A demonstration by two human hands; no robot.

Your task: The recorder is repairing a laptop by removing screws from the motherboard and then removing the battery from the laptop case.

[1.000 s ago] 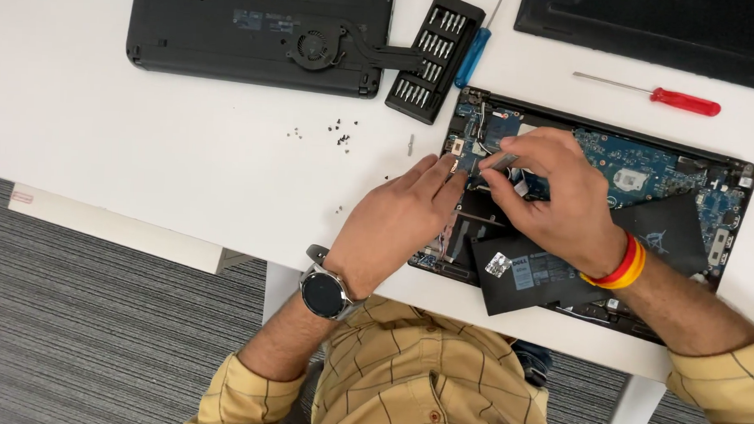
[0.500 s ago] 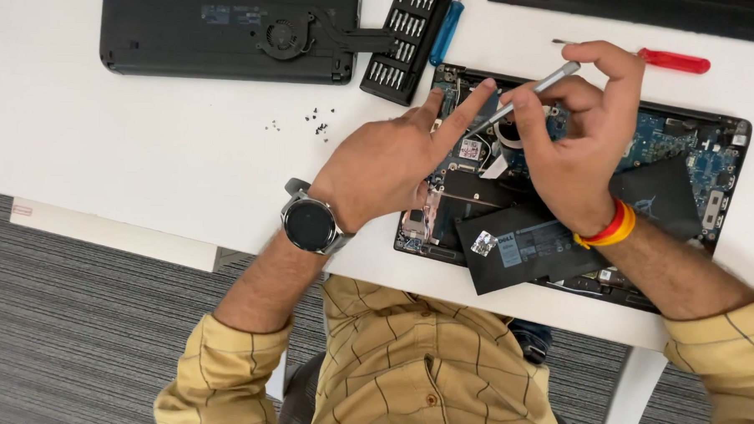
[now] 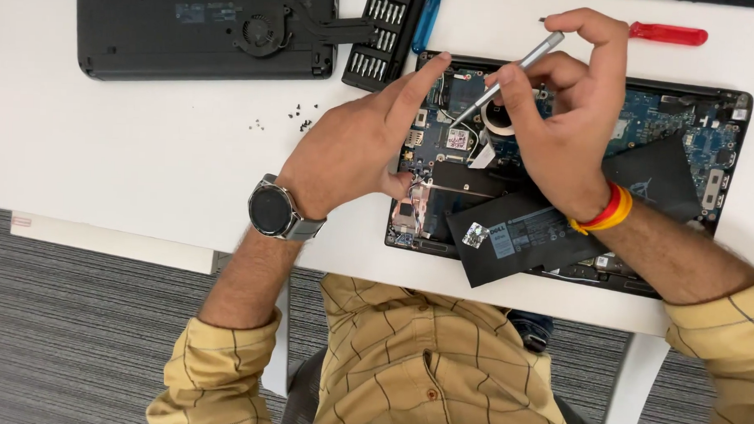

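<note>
Right hand (image 3: 568,118) pinches the slim silver screwdriver (image 3: 507,79), tip angled onto the opened black laptop's blue circuit board (image 3: 672,122); left hand (image 3: 354,148), fingers extended and holding nothing, braces the chassis steady.

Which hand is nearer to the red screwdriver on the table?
The right hand. It holds a silver screwdriver just beside the red screwdriver, not touching it. The left hand lies farther away, over the open laptop's left side.

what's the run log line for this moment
right hand: holds silver screwdriver | left hand: rests on open laptop | loose screws: on table
</note>
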